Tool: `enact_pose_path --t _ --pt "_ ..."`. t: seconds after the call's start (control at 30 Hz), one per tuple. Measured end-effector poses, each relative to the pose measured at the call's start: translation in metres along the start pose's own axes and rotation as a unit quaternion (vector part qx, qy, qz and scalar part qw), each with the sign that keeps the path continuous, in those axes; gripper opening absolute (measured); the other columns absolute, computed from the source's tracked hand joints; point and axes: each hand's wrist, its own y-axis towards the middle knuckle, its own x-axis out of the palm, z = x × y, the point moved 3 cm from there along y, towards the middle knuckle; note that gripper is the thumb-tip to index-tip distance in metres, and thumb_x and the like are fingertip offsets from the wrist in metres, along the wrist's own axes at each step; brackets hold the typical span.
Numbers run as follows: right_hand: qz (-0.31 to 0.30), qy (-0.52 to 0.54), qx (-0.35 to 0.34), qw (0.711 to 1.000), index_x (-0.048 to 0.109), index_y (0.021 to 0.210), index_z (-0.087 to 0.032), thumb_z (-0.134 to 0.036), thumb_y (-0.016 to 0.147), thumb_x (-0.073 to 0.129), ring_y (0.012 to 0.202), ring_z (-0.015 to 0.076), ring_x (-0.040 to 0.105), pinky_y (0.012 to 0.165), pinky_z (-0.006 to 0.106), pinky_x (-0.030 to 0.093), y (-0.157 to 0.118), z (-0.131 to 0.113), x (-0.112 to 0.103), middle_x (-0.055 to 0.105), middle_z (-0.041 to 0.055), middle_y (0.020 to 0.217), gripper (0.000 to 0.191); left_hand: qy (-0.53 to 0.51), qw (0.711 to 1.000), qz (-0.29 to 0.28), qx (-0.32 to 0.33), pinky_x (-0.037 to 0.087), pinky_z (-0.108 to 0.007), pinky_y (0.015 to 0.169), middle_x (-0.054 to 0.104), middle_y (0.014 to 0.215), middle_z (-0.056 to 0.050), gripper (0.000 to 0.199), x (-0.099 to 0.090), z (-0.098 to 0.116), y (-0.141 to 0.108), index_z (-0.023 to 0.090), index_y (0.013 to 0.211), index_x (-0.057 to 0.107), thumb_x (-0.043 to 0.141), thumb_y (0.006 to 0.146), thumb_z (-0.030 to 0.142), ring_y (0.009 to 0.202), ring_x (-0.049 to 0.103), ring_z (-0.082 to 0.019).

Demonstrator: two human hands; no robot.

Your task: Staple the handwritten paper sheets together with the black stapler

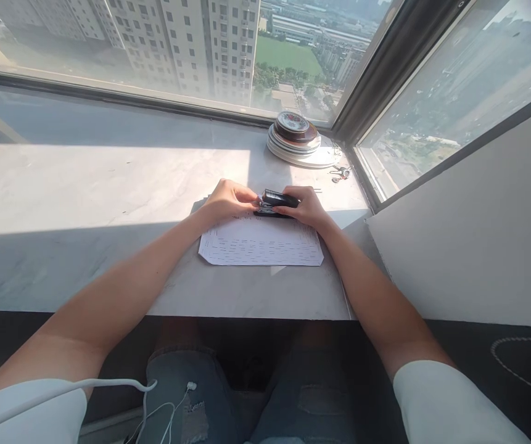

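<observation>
A black stapler (276, 199) lies across the upper part of a white sheet of paper (260, 246), its top lifted a little from its base, with silvery metal showing between. My right hand (306, 206) is wrapped around its right end. At the stapler's left end, the fingertips of my left hand (232, 200) are pinched together; whatever they hold there is too small to make out. Rows of short dark dashes run over the paper, whose lower corners look cut off.
Stacked plates and saucers (293, 145) stand in the window corner, with a small bunch of keys (340, 173) beside them. The pale marble sill (84, 185) extends left and ends in front of my knees. A white wall (469, 234) borders it on the right. A white cable (108, 383) hangs over my lap.
</observation>
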Motion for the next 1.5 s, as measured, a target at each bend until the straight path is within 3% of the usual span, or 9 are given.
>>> enact_pose_path --t 0.3,0.57,0.7,0.8,0.93,1.03,1.23,1.37,1.5 --pt "-0.002 0.000 0.006 1.000 0.064 0.077 -0.020 -0.069 0.085 0.086 0.069 0.0142 0.044 0.065 0.033 0.032 0.001 -0.002 0.000 0.054 -0.0013 0.074 0.054 0.009 1.000 -0.003 0.013 0.064 -0.037 0.081 0.082 0.091 -0.010 0.016 -0.001 -0.005 0.005 0.018 0.079 0.085 0.085 0.070 0.032 0.092 0.079 -0.028" --pt "0.001 0.013 0.008 1.000 0.064 0.076 -0.020 -0.068 0.083 0.088 0.068 0.0141 0.044 0.064 0.033 0.031 0.001 -0.001 -0.001 0.053 -0.0017 0.072 0.054 0.048 0.998 -0.018 0.031 0.063 -0.036 0.084 0.080 0.090 -0.011 0.012 -0.006 0.003 0.002 0.019 0.067 0.073 0.076 0.075 0.027 0.100 0.079 -0.027" --pt "0.011 0.044 0.006 0.999 0.067 0.076 -0.020 -0.061 0.084 0.090 0.068 0.0142 0.046 0.064 0.033 0.030 -0.002 0.001 -0.006 0.055 -0.0015 0.073 0.048 0.019 0.996 -0.071 0.055 0.062 -0.038 0.097 0.081 0.114 -0.012 0.019 -0.011 0.005 0.000 0.018 0.092 0.081 0.078 0.083 0.035 0.106 0.078 -0.026" --pt "0.048 0.088 0.009 0.995 0.066 0.075 -0.020 -0.058 0.084 0.089 0.068 0.0142 0.044 0.064 0.033 0.029 -0.005 0.001 -0.013 0.052 -0.0024 0.070 0.046 -0.032 0.993 -0.095 0.057 0.063 -0.037 0.098 0.080 0.121 -0.014 0.033 -0.011 0.004 -0.001 0.018 0.111 0.082 0.084 0.085 0.037 0.110 0.078 -0.027" --pt "0.032 0.115 0.012 0.993 0.069 0.079 -0.020 -0.061 0.081 0.090 0.068 0.0153 0.047 0.064 0.033 0.033 -0.008 -0.002 -0.015 0.056 -0.0013 0.073 0.045 -0.066 0.992 -0.099 0.051 0.065 -0.036 0.091 0.082 0.110 -0.014 0.038 -0.008 0.005 0.000 0.017 0.111 0.085 0.092 0.080 0.039 0.101 0.081 -0.027" --pt "0.021 0.117 0.018 0.993 0.072 0.080 -0.020 -0.061 0.079 0.090 0.071 0.0162 0.051 0.065 0.033 0.035 -0.008 -0.002 -0.015 0.061 0.0003 0.077 0.045 -0.074 0.989 -0.124 0.037 0.066 -0.036 0.089 0.082 0.113 -0.013 0.039 -0.008 0.007 -0.001 0.020 0.111 0.088 0.094 0.076 0.036 0.102 0.081 -0.027" --pt "0.005 0.131 0.020 0.991 0.077 0.086 -0.020 -0.060 0.080 0.091 0.076 0.0181 0.058 0.068 0.033 0.040 -0.009 -0.004 -0.016 0.067 0.0026 0.084 0.042 -0.082 0.984 -0.157 0.015 0.066 -0.034 0.082 0.082 0.110 -0.012 0.036 -0.007 0.005 0.000 0.022 0.113 0.087 0.088 0.081 0.038 0.099 0.080 -0.026" --pt "-0.041 0.123 -0.007 0.992 0.078 0.086 -0.020 -0.058 0.081 0.092 0.073 0.0173 0.058 0.065 0.033 0.039 -0.009 -0.016 -0.008 0.066 0.0030 0.084 0.042 -0.060 0.988 -0.135 0.048 0.061 -0.029 0.075 0.079 0.120 -0.012 0.054 -0.004 -0.002 0.004 0.023 0.125 0.082 0.094 0.071 0.028 0.102 0.075 -0.024" --pt "-0.079 0.121 -0.042 0.989 0.075 0.090 -0.020 -0.058 0.087 0.088 0.075 0.0176 0.058 0.066 0.032 0.040 -0.008 -0.029 0.008 0.065 0.0033 0.087 0.040 -0.039 0.985 -0.149 0.071 0.056 -0.027 0.067 0.076 0.122 -0.009 0.053 0.000 -0.006 0.006 0.024 0.118 0.083 0.094 0.067 0.025 0.089 0.070 -0.019"
